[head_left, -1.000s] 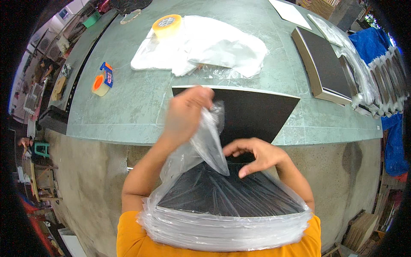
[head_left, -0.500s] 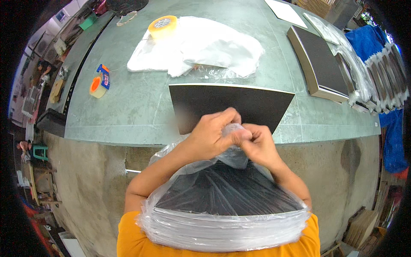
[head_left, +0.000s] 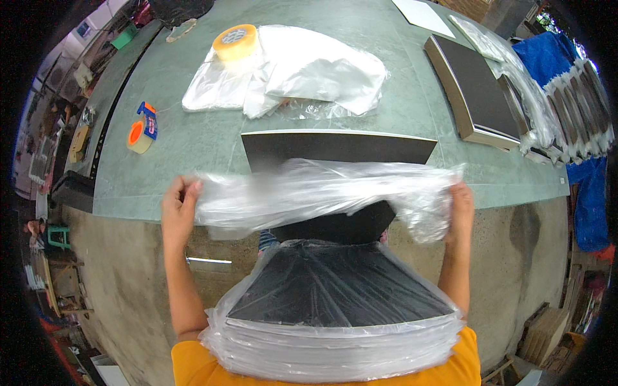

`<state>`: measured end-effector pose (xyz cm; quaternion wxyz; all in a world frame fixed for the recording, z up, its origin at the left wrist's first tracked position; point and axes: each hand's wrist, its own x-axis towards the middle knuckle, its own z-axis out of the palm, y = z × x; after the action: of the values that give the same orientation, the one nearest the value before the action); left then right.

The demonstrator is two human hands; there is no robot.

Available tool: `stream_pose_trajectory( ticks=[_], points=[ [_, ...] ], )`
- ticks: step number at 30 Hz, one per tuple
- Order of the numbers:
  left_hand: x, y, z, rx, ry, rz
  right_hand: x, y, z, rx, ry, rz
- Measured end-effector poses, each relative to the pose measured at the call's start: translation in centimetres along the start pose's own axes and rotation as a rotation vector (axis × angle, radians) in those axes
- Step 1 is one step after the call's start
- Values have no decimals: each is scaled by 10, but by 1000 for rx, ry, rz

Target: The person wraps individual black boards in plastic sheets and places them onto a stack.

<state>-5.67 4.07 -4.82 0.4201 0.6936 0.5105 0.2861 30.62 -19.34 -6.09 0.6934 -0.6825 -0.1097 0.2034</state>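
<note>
- Nearest, against the person's orange top, sits a broad stack of flat panels wrapped in clear plastic (head_left: 335,347), its upper face black; it lies wide from left to right, short of the surface's near edge.
- The left hand (head_left: 180,209) is in front of the near edge's left part, thumb and fingers pinched together on plastic.
- The right hand (head_left: 461,209) is level with it, farther right, its fingers clamped on plastic too, the tips partly hidden.
- Between them stretches a long, crumpled, clear plastic bag (head_left: 322,193), above the near edge; its long axis runs left to right, nearly parallel to that edge, one end pointing to each hand, the right end drooping lower.
- Behind it, a flat black panel with a white far edge (head_left: 322,148) lies lengthwise along the grey-green stone-look surface (head_left: 502,174).
- Toward the surface's left edge stands a blue-and-orange tape dispenser (head_left: 147,122).
- Farther back, a yellowish tape roll (head_left: 235,44) rests on white translucent plastic bags (head_left: 328,71).
- Near the right edge lies a thick stack of black boards (head_left: 473,87).
</note>
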Motion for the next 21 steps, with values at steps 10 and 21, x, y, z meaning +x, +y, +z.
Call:
stream_pose_trajectory(
  ticks=[10,21],
  points=[
    [-28,106,125,-215,-551,387,-44,-21,88,287,-975,-141],
    [0,108,118,-444,-350,178,-38,18,74,-315,-1412,-142]
  ],
)
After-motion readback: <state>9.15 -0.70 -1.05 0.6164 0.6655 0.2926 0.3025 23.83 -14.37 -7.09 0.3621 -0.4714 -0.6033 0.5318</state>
